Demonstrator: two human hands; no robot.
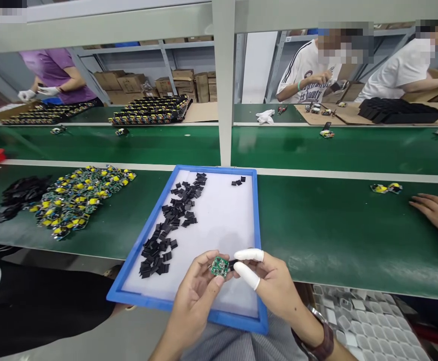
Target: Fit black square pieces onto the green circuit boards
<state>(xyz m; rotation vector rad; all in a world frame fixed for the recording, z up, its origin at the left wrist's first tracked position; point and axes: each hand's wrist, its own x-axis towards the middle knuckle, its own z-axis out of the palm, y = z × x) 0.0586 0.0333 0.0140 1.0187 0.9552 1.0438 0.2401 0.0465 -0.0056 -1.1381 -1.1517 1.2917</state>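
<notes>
Over the near end of a blue-rimmed tray (257, 225), the left hand (198, 298) has its grip closed on the edges of a small green circuit board (220, 267), which is raised clear of the tray's white floor. The right hand (277, 286), with white finger cots (249, 254) on thumb and forefinger, pinches a small black piece (232, 264) at the board's right edge; whether the two parts are joined is hidden by the fingertips. Because the black piece is so small and the cots cover the skin, it could slip or twist if the pinch loosens, and uneven pressure might tilt the board or strain its components. A dropped piece could get lost among the loose black clips (179, 208) along the tray's left side, or join the few scattered (238, 181) at its far right. The tray's near end juts past the front edge of the green bench (335, 240), so a forearm leaning on that rim could tip it; what supports it there is unclear.
</notes>
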